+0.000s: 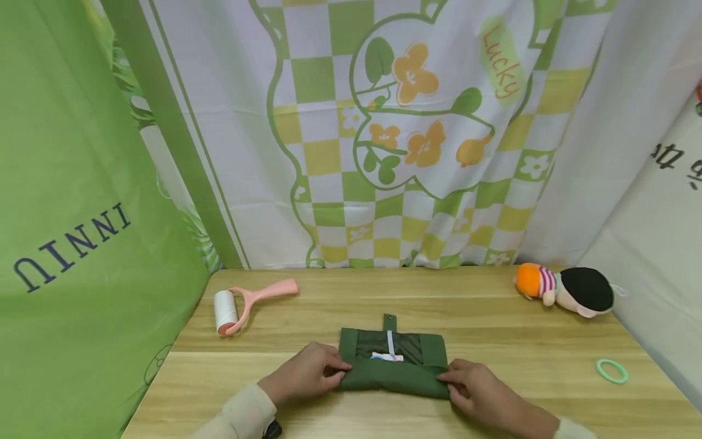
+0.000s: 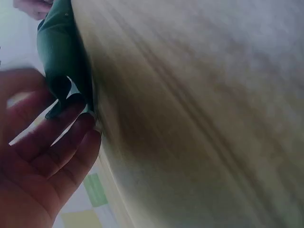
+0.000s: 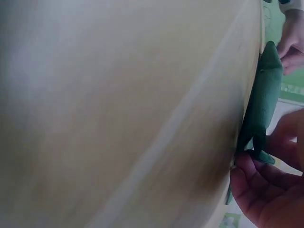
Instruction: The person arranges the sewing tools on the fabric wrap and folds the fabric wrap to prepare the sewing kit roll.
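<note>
A dark green fabric pouch (image 1: 395,379) lies on the table, its near part folded over in a thick roll. Above the fold, a dark mesh panel (image 1: 408,344) shows with a white strap (image 1: 390,342) and a small white, printed item (image 1: 378,356) partly under the fold. A tab with a snap (image 1: 389,322) sticks out from the far edge. My left hand (image 1: 304,373) pinches the fold's left end between thumb and fingers. At the right end, my right hand (image 1: 485,390) pinches the same fold. Both wrist views show the pouch's open-sided end curling at the fingertips.
On the wooden table (image 1: 318,305), a pink lint roller (image 1: 263,296) lies at the back left. A plush doll (image 1: 570,289) rests at the back right, with a mint green ring (image 1: 612,371) nearer on that side. Patterned curtains (image 1: 329,152) hang behind the table.
</note>
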A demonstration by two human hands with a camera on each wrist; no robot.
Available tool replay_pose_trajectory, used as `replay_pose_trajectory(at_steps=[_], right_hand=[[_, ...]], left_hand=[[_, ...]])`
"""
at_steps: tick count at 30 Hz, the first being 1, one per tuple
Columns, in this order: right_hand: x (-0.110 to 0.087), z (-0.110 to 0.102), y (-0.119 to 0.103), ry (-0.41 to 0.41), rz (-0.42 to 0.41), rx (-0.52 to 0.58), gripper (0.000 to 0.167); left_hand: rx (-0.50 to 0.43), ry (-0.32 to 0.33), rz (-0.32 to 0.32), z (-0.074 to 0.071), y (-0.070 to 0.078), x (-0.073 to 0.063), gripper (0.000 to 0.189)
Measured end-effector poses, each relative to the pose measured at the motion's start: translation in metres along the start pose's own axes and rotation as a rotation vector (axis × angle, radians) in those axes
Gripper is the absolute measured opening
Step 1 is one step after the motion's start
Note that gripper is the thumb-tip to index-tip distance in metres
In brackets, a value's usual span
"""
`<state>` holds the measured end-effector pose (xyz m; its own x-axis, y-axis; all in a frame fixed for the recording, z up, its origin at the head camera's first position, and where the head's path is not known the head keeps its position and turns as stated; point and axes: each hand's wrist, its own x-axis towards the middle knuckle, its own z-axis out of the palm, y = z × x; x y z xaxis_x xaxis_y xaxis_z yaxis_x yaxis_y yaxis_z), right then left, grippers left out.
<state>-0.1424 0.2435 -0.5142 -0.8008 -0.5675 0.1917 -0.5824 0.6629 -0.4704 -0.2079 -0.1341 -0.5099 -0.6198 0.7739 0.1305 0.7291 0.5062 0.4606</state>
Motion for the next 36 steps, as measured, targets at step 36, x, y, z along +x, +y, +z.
replay_pose_trajectory(at_steps=[36], right_hand=[[0.010,-0.009,0.014,0.150,-0.280,-0.300,0.020]], left_hand=[[0.231,0.032,-0.002,-0.004,0.010,-0.003,0.020]])
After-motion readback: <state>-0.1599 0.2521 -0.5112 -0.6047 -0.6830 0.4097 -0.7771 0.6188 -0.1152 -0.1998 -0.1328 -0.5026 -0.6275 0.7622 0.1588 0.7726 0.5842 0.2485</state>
